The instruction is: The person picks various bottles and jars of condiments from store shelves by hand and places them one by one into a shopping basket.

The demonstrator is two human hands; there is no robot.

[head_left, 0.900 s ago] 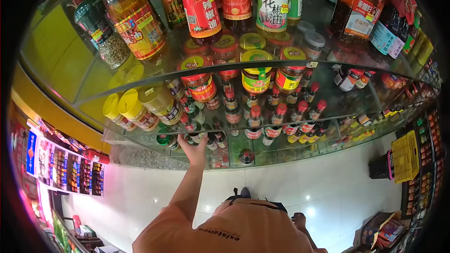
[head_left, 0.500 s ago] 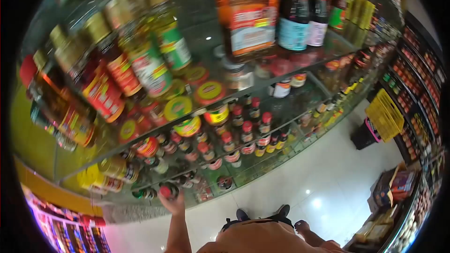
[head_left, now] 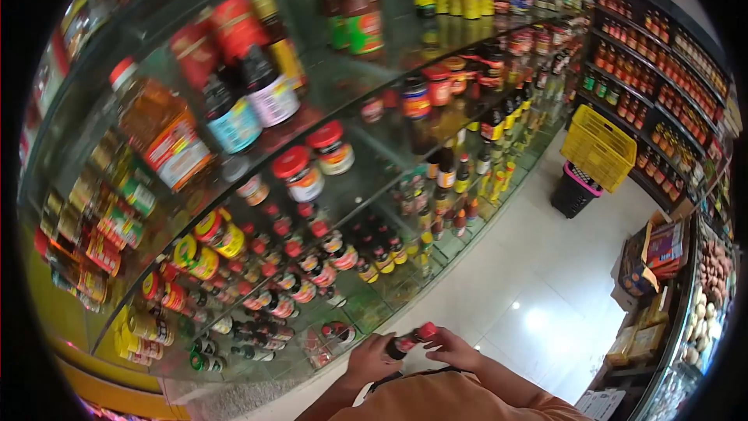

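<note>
In the head view, my left hand (head_left: 371,360) is closed around a small dark sauce bottle (head_left: 400,345) with a red cap. The bottle lies tilted in front of my body, cap end toward the right. Beside that cap is my right hand (head_left: 456,349), its thumb and forefinger apart; the forefinger is at the cap's edge, and whether it touches I cannot tell. Just beyond my left hand, another dark bottle (head_left: 338,333) rests on the lowest shelf.
Glass shelves of sauce bottles and jars (head_left: 298,174) curve along the left. A yellow crate (head_left: 598,148) sits atop a black basket (head_left: 575,191) on the white floor (head_left: 514,281). Opened cardboard boxes (head_left: 640,261) and a produce bin (head_left: 705,320) line the right.
My left hand has brought the bottle from the low shelf to in front of my body. My right hand has risen from my side to the cap. The view has swung right.
</note>
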